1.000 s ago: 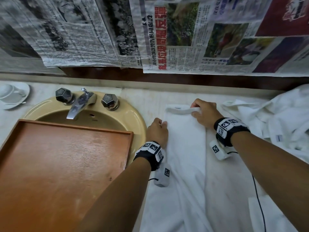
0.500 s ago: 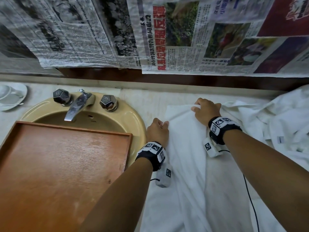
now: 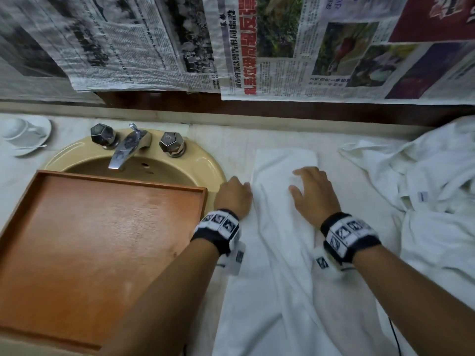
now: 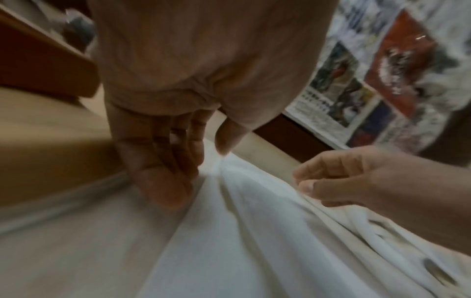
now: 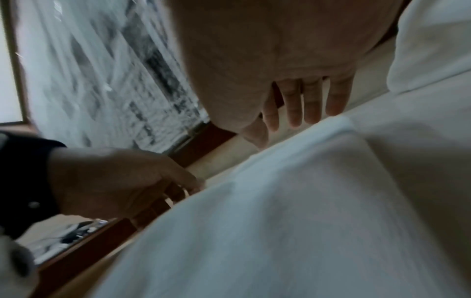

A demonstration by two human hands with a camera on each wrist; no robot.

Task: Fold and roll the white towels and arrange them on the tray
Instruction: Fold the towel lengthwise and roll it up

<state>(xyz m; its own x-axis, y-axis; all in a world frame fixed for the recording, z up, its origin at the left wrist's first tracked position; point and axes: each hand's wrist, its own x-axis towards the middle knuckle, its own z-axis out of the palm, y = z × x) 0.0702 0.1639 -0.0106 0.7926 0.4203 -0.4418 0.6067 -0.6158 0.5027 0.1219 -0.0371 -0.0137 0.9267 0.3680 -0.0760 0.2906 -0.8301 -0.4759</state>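
Left grip [image 3: 235, 195] curled, right grip [image 3: 312, 192] flat

Head camera looks steeply down from above at the counter; 2 wrist cameras sit low, close, facing forward; all 3 share the folded towel [image 3: 280, 201].

Towel [image 3: 280, 227] soft white cloth; tray [image 3: 84, 227] matt wood; faucet [image 3: 126, 147] shiny metal.
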